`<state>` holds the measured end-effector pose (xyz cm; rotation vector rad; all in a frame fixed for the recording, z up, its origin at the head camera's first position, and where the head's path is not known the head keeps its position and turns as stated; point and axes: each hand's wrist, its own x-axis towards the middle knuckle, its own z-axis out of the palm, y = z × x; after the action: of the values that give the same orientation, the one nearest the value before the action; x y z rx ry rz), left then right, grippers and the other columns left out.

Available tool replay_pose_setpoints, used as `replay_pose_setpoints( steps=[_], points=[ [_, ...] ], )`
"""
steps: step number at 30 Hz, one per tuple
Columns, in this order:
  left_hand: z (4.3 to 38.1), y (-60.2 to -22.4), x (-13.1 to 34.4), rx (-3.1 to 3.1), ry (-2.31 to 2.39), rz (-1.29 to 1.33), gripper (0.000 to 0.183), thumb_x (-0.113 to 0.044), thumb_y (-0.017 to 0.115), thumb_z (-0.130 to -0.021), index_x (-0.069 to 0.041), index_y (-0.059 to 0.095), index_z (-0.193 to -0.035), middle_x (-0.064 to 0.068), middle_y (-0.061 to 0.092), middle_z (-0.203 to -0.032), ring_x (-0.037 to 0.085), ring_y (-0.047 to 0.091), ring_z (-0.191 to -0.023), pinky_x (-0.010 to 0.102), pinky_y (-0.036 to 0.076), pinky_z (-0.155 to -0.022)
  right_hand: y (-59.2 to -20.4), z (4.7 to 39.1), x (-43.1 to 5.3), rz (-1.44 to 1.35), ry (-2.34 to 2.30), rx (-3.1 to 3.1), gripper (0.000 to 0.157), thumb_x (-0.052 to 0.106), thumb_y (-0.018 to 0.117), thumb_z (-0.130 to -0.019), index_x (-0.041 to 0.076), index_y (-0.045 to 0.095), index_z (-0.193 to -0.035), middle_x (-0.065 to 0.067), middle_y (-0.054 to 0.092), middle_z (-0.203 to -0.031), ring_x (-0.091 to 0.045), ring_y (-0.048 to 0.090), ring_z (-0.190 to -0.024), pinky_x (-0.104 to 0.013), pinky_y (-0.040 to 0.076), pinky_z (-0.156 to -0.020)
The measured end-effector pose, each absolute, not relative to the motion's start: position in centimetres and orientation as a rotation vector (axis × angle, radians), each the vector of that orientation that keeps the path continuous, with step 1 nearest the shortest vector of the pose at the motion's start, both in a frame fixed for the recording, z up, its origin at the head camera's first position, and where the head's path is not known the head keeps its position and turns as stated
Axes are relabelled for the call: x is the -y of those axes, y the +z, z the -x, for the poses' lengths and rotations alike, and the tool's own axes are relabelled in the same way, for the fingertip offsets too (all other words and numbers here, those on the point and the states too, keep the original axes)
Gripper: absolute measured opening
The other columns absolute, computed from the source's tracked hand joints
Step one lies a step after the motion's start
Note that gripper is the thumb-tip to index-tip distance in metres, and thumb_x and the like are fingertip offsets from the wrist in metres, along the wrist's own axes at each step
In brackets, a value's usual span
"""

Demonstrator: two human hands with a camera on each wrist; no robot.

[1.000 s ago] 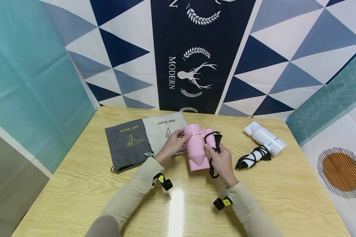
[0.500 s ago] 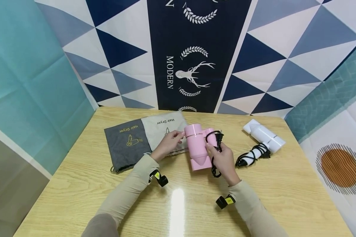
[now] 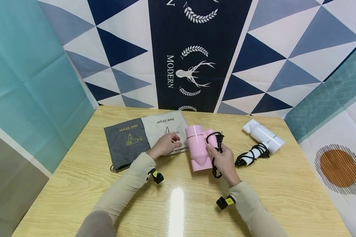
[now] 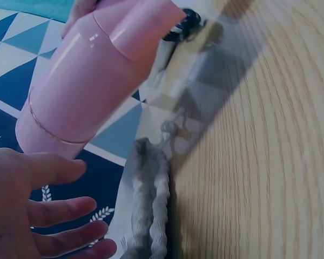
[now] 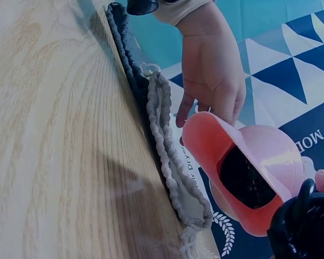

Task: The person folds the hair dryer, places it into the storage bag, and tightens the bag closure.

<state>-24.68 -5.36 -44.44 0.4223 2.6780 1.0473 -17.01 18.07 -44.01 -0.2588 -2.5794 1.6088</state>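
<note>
**Bright head view, dimmer wrist views**

Even light fills the head view; white glare (image 3: pixel 176 212) blanks the grain of the table (image 3: pixel 77 187) midway between its left and right edges. Both wrist views look cooler and softer, the left showing a broad diagonal shadow (image 4: pixel 221 70). Highlights gleam on the pink hair dryer (image 4: pixel 78 81).

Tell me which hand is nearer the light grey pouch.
Left. In the head view, the left hand overlaps the near part of the light grey pouch; the right hand is off to its right, holding the pink hair dryer.
</note>
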Motion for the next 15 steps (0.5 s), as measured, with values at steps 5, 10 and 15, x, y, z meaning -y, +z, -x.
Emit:
replay_pose_setpoints(
  steps=[5, 10, 15],
  points=[
    [24.78, -44.20, 5.45, -2.705, 0.864, -0.447, 0.033, -0.026, 0.065, -0.094, -0.004, 0.065, -0.119, 0.014, 0.066, -0.120, 0.028, 0.061, -0.114, 0.041, 0.047, -0.099, -43.93, 16.98, -18.05, 0.248, 1.615, 2.570, 0.042, 0.044, 0.063, -0.093, 0.002, 0.060, -0.096, -0.003, 0.051, -0.070, -0.013, 0.051, -0.059, -0.026, 0.045, -0.052],
    [24.71, -44.39, 5.57, -2.730, 0.738, -0.471, 0.036, -0.027, 0.069, -0.091, -0.004, 0.065, -0.119, 0.011, 0.067, -0.114, 0.025, 0.060, -0.109, 0.039, 0.046, -0.098, -43.86, 16.88, -18.15, 0.269, 1.644, 2.563, 0.043, 0.044, 0.062, -0.093, 0.001, 0.060, -0.097, -0.002, 0.051, -0.069, -0.011, 0.050, -0.058, -0.026, 0.045, -0.052],
    [24.46, -44.57, 5.67, -2.777, 0.639, -0.504, 0.033, -0.020, 0.071, -0.088, -0.003, 0.067, -0.116, 0.011, 0.068, -0.111, 0.025, 0.062, -0.104, 0.037, 0.048, -0.095, -43.91, 16.72, -18.26, 0.286, 1.640, 2.578, 0.045, 0.046, 0.061, -0.094, 0.002, 0.059, -0.096, -0.001, 0.049, -0.069, -0.011, 0.049, -0.058, -0.026, 0.043, -0.051]
  ],
)
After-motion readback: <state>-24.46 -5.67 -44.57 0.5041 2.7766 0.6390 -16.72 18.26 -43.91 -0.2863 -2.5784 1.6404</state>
